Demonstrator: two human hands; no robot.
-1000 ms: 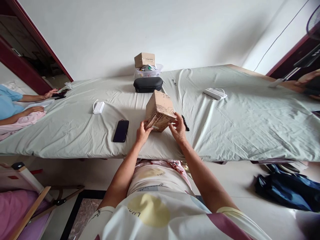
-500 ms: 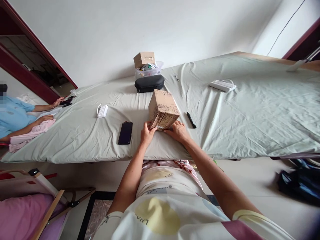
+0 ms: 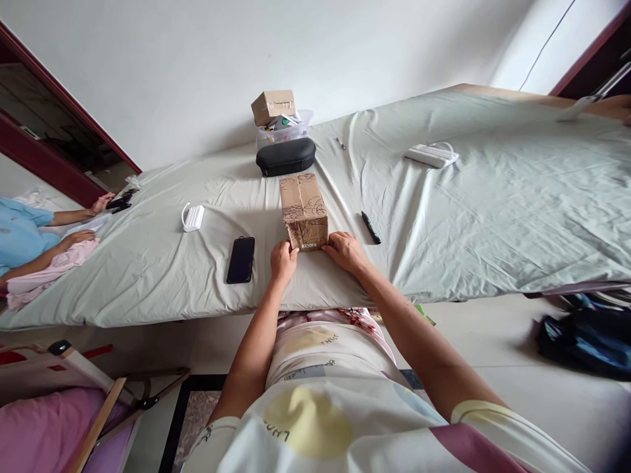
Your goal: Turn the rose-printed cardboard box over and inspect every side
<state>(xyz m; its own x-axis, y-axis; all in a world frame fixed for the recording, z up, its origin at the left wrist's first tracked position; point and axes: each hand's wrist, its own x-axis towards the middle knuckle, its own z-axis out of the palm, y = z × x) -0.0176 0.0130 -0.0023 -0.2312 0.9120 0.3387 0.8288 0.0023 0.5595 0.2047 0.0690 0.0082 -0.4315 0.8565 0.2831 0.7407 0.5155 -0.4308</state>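
Observation:
A brown cardboard box (image 3: 303,210) with dark scribbles stands flat on the grey-green sheet (image 3: 468,217) in front of me. My left hand (image 3: 283,260) grips its near left corner with curled fingers. My right hand (image 3: 346,250) presses against its near right corner, fingers bent round the lower edge. A black phone (image 3: 240,259) lies just left of my left hand. A black pen (image 3: 370,227) lies just right of my right hand.
Behind the box are a black oval case (image 3: 286,156), and a clear tub (image 3: 286,131) with a small cardboard box (image 3: 273,106) on top. White chargers lie at left (image 3: 192,217) and right (image 3: 432,155). Another person's hands (image 3: 79,237) rest at far left. A dark bag (image 3: 584,333) is on the floor.
The box was tilted up on one edge in my hands; now it rests flat on the sheet, turned square to me. Both hands dropped to its near lower corners.

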